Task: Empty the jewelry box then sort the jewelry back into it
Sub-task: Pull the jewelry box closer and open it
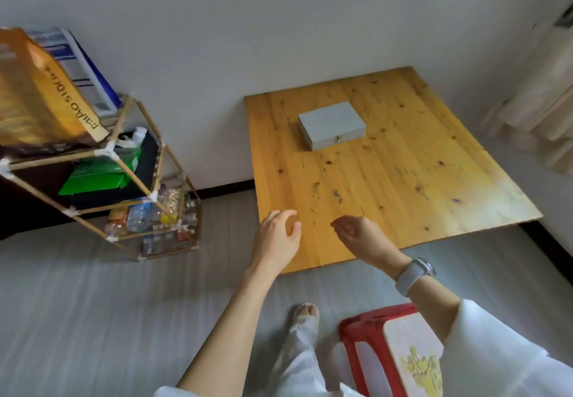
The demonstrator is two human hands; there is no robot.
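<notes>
Both my hands empty, left hand (279, 235) and right hand (361, 235) loosely curled | jewelry box (331, 124) closed, well beyond them | long axis crosswise, clasp facing me

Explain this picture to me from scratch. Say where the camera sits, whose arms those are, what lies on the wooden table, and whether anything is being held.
There is no machine here. A person wears one wide-angle camera on the head, so you look forward and down along their own arms.

The left hand and the right hand hover over the near edge of a low wooden table, fingers loosely curled. Neither holds anything. A pale smartwatch sits on the right wrist.

On the table lies one thing: a grey jewelry box, lid closed, with a small metal clasp on its front. No jewelry is out.

To the left stands a wire shelf rack with books and bottles. A red plastic stool stands by the person's foot.
</notes>
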